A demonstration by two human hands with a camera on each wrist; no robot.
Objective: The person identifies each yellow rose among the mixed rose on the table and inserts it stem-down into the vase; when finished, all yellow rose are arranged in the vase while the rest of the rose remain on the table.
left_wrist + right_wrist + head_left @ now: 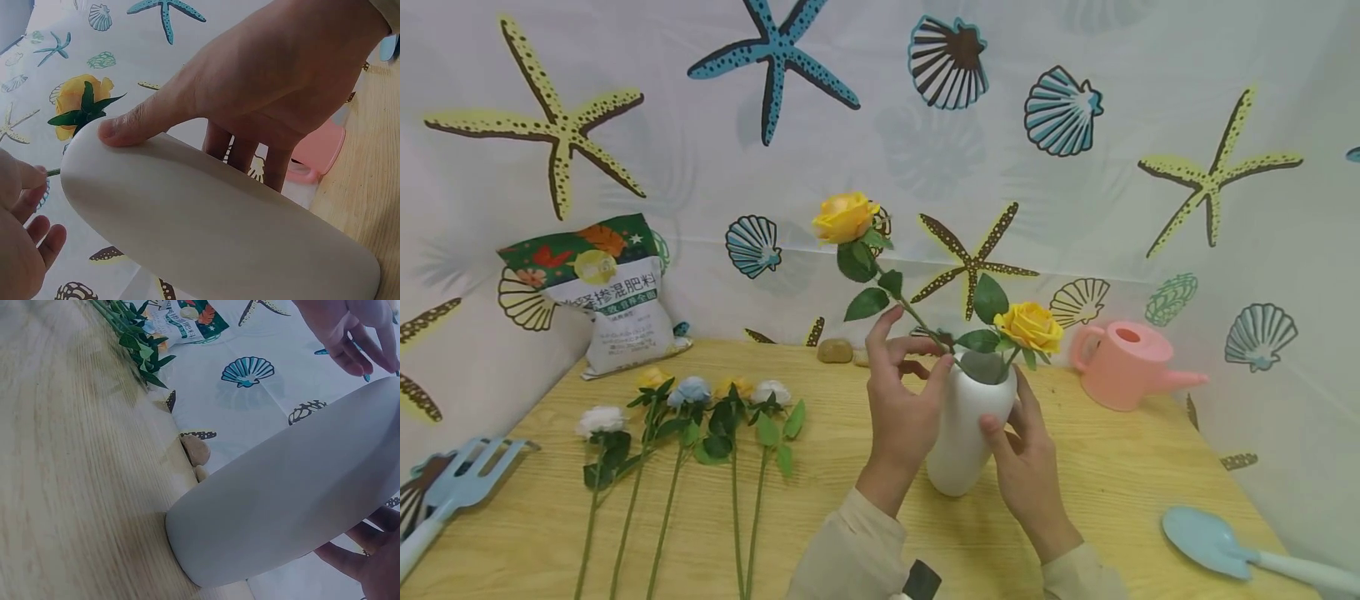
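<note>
Cuffed sleeves lead to both hands at the white vase [967, 433] on the counter [820, 508]: right hand [1028, 467] grips its smooth, likely slippery and breakable wall, left hand [901, 400] pinches a stiff yellow rose [846, 217] stem at the mouth.

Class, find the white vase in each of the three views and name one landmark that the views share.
Head: white vase at centre, on the table between both hands.
Left wrist: it fills the lower middle, lying diagonally.
Right wrist: it crosses the right half, base on the wood.
Shared landmark: the seashell curtain behind.
</note>
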